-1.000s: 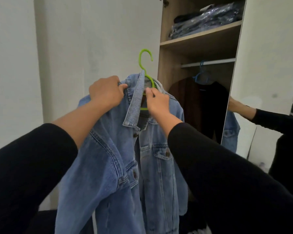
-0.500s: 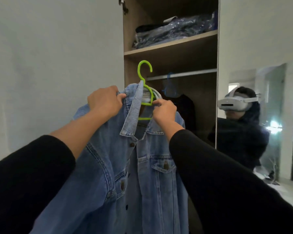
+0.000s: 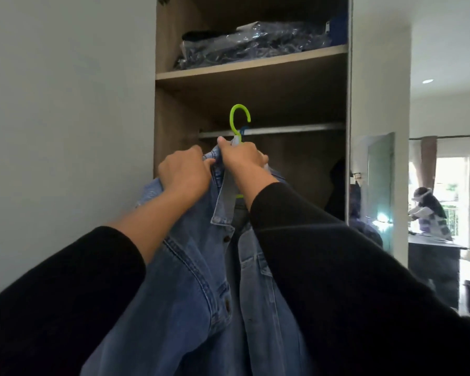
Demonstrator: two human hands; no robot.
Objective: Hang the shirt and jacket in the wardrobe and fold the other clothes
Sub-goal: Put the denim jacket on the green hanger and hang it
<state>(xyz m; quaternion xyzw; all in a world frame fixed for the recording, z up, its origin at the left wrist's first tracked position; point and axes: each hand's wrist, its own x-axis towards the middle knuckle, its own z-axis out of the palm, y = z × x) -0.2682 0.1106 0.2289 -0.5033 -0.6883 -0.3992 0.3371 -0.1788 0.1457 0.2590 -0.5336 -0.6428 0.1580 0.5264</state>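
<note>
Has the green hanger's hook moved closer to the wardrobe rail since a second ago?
Yes. The green hanger's hook has gone from left of the opening, against the door, to directly in front of the wardrobe rail, just above it, not yet hooked on.

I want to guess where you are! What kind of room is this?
Probably a bedroom or dressing area at home: an open wooden wardrobe with a metal hanging rail, plastic-wrapped folded clothes on its shelf, and a blue denim jacket on a green plastic hanger.
</note>
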